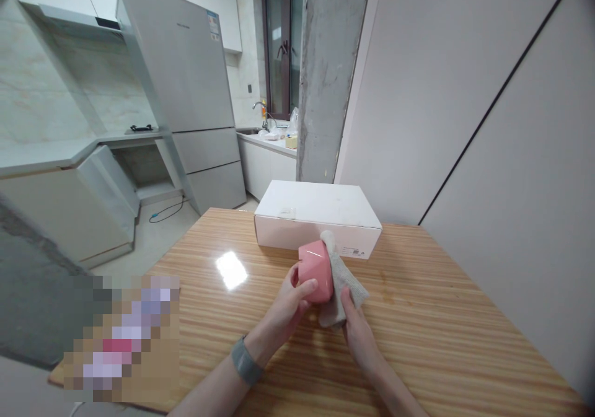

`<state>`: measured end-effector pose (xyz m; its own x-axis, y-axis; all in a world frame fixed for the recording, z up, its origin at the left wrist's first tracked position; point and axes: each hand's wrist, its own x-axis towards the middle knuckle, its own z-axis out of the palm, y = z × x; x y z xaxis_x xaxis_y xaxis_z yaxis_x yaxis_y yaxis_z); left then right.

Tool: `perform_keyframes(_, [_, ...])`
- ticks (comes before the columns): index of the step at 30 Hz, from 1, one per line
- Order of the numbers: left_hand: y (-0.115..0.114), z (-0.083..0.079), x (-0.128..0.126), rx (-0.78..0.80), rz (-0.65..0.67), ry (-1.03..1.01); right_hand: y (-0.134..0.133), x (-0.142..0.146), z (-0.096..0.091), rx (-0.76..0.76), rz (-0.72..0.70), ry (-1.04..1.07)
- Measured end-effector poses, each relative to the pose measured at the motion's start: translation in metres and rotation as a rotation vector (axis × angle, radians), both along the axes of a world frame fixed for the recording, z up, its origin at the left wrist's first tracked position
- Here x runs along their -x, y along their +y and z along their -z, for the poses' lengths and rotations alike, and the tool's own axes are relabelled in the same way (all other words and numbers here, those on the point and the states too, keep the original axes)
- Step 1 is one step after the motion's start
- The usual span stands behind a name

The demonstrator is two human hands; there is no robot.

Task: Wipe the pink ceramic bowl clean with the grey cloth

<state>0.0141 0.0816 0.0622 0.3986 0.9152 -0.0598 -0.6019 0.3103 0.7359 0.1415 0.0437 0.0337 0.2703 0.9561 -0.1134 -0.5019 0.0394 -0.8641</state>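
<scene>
The left hand (290,302) curls around the pink cup (316,271), just above the worktop. The right hand (360,336) presses a gray cloth (349,296) against the cup's right side.

Pixelated patch (121,337) on the table (441,342), box label (356,251) unreadable (far too small)

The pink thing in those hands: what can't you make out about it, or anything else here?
In the head view:
- Pink object: the left hand and cloth hide part of it, so its kind is unclear.
- Right hand: its fingertips are hard to tell against the cloth.
- Blurred patch: pixelation hides what lies there.
- Box label: too small to read.
- Items by the sink: too small and distant.
</scene>
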Motion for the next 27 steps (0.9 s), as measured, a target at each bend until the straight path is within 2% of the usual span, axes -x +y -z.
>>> perform_keyframes(4, [0.004, 0.003, 0.004, 0.029, 0.049, -0.013, -0.001, -0.006, -0.004, -0.027, -0.023, 0.027])
perform_keyframes(7, [0.007, 0.007, 0.005, 0.09, 0.112, -0.059, -0.002, -0.011, -0.014, -0.01, 0.023, 0.074])
perform_keyframes(11, [0.011, 0.005, 0.008, 0.165, 0.214, -0.172, 0.0, -0.019, -0.031, 0.096, 0.235, 0.237])
perform_keyframes(13, [0.011, 0.001, 0.01, 0.217, 0.255, -0.199, 0.002, -0.024, -0.038, 0.099, 0.352, 0.309])
perform_keyframes(16, [0.01, -0.002, 0.011, 0.253, 0.301, -0.178, 0.007, -0.027, -0.043, 0.069, 0.415, 0.324])
perform_keyframes(19, [0.006, -0.001, 0.007, 0.218, 0.288, -0.144, 0.008, -0.019, -0.039, 0.087, 0.314, 0.294])
perform_keyframes(22, [0.001, 0.001, 0.001, 0.1, 0.217, -0.121, 0.007, -0.004, -0.035, 0.038, 0.085, 0.29])
perform_keyframes(27, [-0.002, 0.001, 0.0, -0.085, 0.086, -0.002, 0.003, 0.005, -0.043, -0.008, -0.12, 0.324])
